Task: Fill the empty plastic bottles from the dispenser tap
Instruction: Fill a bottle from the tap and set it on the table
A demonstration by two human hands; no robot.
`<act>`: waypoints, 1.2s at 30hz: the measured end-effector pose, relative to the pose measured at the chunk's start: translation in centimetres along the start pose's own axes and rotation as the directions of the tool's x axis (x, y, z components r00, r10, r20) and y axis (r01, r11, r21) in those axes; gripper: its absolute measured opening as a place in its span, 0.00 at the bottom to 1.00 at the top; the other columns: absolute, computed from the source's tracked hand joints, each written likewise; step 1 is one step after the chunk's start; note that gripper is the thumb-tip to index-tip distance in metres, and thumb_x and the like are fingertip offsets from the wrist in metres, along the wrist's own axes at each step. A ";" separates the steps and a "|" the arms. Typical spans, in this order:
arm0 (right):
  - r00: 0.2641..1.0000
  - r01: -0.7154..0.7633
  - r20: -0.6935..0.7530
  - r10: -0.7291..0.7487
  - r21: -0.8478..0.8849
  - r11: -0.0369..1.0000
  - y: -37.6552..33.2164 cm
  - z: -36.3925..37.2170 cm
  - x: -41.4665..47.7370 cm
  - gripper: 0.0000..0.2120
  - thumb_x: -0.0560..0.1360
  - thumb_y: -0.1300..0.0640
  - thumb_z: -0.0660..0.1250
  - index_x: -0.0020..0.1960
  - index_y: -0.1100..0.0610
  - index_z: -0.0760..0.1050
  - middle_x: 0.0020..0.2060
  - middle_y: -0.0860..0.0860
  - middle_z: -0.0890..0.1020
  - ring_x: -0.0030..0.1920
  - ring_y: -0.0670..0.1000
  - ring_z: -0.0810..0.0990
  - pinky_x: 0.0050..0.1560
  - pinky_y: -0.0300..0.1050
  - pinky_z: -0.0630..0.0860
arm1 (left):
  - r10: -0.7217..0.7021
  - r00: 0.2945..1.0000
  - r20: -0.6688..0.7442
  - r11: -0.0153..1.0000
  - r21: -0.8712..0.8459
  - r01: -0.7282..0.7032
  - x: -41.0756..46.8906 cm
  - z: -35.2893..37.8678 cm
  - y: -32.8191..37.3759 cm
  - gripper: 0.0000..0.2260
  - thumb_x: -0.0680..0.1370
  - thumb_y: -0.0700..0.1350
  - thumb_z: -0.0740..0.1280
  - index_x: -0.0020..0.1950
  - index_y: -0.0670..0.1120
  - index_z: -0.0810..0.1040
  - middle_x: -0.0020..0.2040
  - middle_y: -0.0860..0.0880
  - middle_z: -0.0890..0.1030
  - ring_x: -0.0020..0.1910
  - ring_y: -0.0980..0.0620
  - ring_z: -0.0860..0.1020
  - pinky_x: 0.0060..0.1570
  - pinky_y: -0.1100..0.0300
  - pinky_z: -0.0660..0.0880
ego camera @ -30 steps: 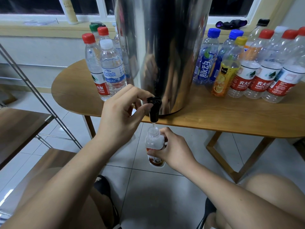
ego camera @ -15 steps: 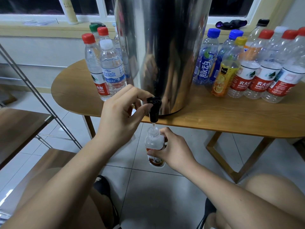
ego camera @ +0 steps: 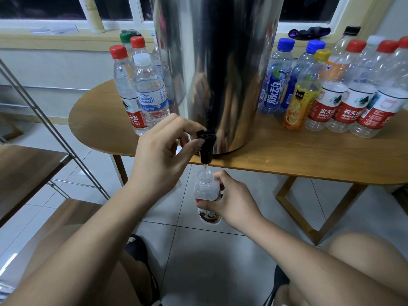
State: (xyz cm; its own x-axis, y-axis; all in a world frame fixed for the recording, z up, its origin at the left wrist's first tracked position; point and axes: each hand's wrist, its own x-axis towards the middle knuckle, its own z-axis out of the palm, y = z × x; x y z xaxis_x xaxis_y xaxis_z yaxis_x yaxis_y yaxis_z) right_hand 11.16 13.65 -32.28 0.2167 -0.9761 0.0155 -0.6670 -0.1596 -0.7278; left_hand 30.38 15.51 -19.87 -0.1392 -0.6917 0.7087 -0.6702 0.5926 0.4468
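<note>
Left hand [ego camera: 163,157] pinches the black tap [ego camera: 205,146] lever on the steel dispenser [ego camera: 220,74], thumb & fingers closed on it; right hand [ego camera: 231,202] wraps the small uncapped bottle [ego camera: 207,191], held below the desk [ego camera: 287,155] edge, mouth just under the spout; thin stream dropping into the neck. To do it well, I'd say: keep mouth centred under the spout, bottle upright, don't let it drift; watch the level near the neck & release the lever before it overflows. Capped bottles [ego camera: 331,102] wait at right, more [ego camera: 141,93] at left.
</note>
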 end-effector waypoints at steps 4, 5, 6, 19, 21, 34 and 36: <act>1.000 -0.002 0.002 0.002 -0.005 1.000 -0.1 0.0 0.0 0.32 0.66 0.38 0.85 0.63 0.42 0.72 0.56 0.40 0.84 0.56 0.48 0.82 0.58 0.54 0.82 | -0.001 1.000 0.000 1.000 0.002 0.001 0.0 0.0 0.0 0.06 0.80 0.38 0.77 0.55 0.44 0.85 0.45 0.55 0.78 0.42 0.52 0.78 0.41 0.53 0.76; 1.000 -0.001 0.004 0.001 -0.004 1.000 -0.1 -0.1 0.0 0.32 0.66 0.38 0.85 0.63 0.42 0.73 0.56 0.40 0.84 0.56 0.48 0.82 0.58 0.54 0.82 | 0.000 1.000 0.000 1.000 0.003 0.000 0.0 0.0 0.0 0.06 0.80 0.38 0.77 0.55 0.44 0.85 0.45 0.56 0.78 0.42 0.53 0.78 0.41 0.54 0.76; 1.000 -0.002 0.005 0.002 0.000 1.000 -0.1 -0.1 0.0 0.32 0.66 0.38 0.85 0.63 0.42 0.73 0.56 0.40 0.84 0.56 0.48 0.82 0.58 0.54 0.82 | 0.000 1.000 0.000 1.000 0.004 0.000 0.0 -0.1 0.0 0.06 0.80 0.38 0.77 0.55 0.44 0.85 0.45 0.57 0.78 0.42 0.53 0.77 0.41 0.54 0.75; 1.000 -0.001 -0.001 0.001 0.020 1.000 0.0 0.0 0.0 0.32 0.66 0.38 0.85 0.62 0.42 0.73 0.55 0.40 0.84 0.55 0.48 0.83 0.57 0.54 0.82 | -0.003 1.000 -0.003 1.000 -0.005 0.003 -0.1 0.0 -0.1 0.05 0.81 0.38 0.77 0.55 0.44 0.85 0.44 0.53 0.78 0.42 0.52 0.78 0.41 0.53 0.75; 1.000 -0.002 0.004 0.002 0.018 1.000 0.0 -0.1 0.0 0.32 0.66 0.38 0.85 0.62 0.42 0.73 0.55 0.40 0.84 0.56 0.48 0.83 0.58 0.54 0.82 | -0.002 1.000 -0.004 1.000 -0.003 0.002 0.0 0.0 -0.1 0.05 0.81 0.38 0.77 0.55 0.44 0.85 0.44 0.54 0.78 0.42 0.51 0.78 0.40 0.53 0.75; 1.000 0.004 -0.001 -0.004 0.026 1.000 -0.1 -0.1 -0.1 0.31 0.67 0.38 0.84 0.63 0.41 0.73 0.56 0.39 0.84 0.57 0.48 0.83 0.57 0.53 0.82 | -0.001 1.000 -0.003 1.000 0.001 0.001 0.0 0.0 -0.1 0.05 0.81 0.38 0.77 0.55 0.44 0.85 0.44 0.54 0.78 0.42 0.53 0.77 0.41 0.55 0.75; 1.000 0.005 -0.001 -0.005 0.031 1.000 -0.1 -0.1 0.0 0.32 0.67 0.38 0.85 0.63 0.41 0.73 0.56 0.40 0.84 0.56 0.48 0.83 0.57 0.53 0.82 | 0.000 1.000 -0.002 1.000 0.001 0.000 0.0 0.0 -0.1 0.05 0.81 0.38 0.77 0.55 0.44 0.85 0.44 0.54 0.78 0.42 0.53 0.77 0.41 0.55 0.75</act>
State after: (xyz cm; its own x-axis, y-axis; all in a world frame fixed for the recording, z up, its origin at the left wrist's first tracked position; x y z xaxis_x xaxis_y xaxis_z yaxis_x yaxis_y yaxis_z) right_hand 11.16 13.69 -32.17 0.2195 -0.9754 0.0202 -0.6433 -0.1603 -0.7486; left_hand 30.48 15.48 -19.92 -0.1377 -0.6905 0.7100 -0.6710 0.5924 0.4459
